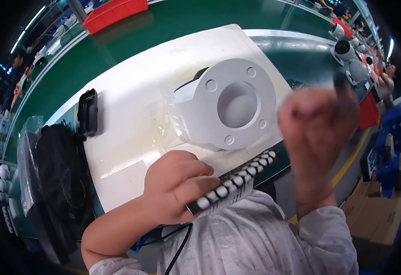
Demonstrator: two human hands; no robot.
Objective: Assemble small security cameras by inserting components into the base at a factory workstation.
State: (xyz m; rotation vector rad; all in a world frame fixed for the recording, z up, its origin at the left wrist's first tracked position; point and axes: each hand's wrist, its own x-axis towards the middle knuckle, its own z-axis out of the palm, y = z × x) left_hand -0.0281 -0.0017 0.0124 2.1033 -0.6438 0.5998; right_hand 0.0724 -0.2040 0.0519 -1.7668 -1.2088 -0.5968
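My left hand is closed around one end of a narrow black-and-white sheet of round white stick-on pads, held tilted over the table's near edge. Raised to the right, my right hand is smeared by motion, so its fingers cannot be made out. A dark shape shows by its fingers, too blurred to name. Between the hands and farther off lies a white device, its round base facing up. That base has a large central opening and several small round recesses. Neither hand touches it.
Under the device is a white board on the green table. A black plastic tray rests at its left edge, beside a black bag and clear plastic. A red bin stands far left; cardboard boxes are at right.
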